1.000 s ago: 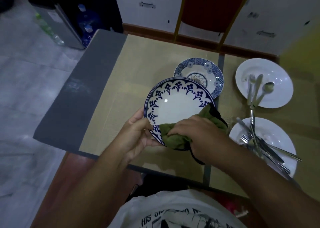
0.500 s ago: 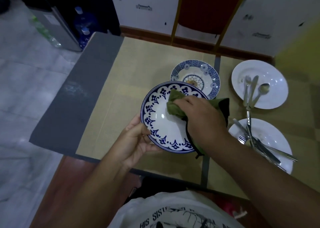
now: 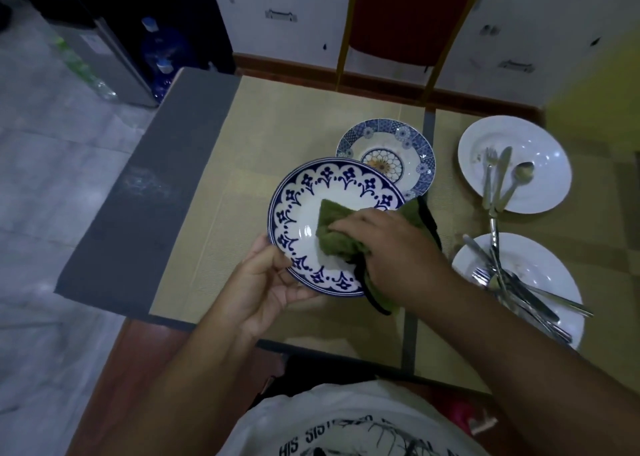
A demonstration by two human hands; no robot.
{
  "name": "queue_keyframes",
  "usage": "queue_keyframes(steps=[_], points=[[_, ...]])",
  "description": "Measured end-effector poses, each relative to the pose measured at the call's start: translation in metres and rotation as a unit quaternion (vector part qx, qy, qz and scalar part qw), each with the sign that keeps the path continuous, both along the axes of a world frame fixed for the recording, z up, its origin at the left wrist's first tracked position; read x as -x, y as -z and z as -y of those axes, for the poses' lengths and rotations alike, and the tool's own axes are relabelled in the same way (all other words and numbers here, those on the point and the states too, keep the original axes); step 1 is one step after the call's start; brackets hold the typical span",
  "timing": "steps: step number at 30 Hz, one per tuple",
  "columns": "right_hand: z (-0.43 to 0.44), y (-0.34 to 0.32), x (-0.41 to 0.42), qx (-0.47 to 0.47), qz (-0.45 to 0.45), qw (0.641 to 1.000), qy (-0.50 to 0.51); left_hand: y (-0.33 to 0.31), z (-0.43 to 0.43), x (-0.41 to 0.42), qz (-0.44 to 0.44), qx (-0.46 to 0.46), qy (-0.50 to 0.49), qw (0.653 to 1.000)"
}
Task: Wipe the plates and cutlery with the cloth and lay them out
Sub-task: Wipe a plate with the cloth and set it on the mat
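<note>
Wiping the blue-rimmed plate, held tilted above the worktop

The left hand [image 3: 268, 287] grips the near-left rim of the blue-rimmed plate [image 3: 304, 213], thumb on top, lifting it off the worktop [image 3: 277, 126] so it stays steady under pressure. The right hand [image 3: 391, 248] is closed over a bunched green cloth [image 3: 334, 227], pressing its soft, nubbly fabric onto the plate's glossy white well. Behind sits a smaller patterned plate [image 3: 391, 137], glazed blue. To the right lie 2 plain white plates: the far one [image 3: 550, 151] carries 3 pieces of cutlery [image 3: 502, 178], the near one [image 3: 554, 265] a loose metal pile [image 3: 519, 289], probably awaiting wiping.
</note>
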State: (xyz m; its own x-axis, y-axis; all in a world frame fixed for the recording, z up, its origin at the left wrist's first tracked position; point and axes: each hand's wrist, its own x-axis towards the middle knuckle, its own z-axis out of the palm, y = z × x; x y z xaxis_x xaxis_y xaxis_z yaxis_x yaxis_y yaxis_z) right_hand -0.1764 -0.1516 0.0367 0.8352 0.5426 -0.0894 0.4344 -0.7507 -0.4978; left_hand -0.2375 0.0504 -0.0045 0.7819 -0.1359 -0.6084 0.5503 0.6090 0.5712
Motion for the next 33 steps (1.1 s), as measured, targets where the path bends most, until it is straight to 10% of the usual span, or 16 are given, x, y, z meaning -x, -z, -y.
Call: queue_keyframes(steps=[11, 33], points=[[0.024, -0.012, 0.015, -0.033, -0.083, 0.987, -0.136, -0.013, -0.002, -0.011, -0.025, -0.036, 0.005, 0.999], [-0.004, 0.012, 0.007, 0.060, 0.127, 0.982, -0.127, -0.032, -0.014, -0.041, -0.084, -0.078, 0.033, 0.993]])
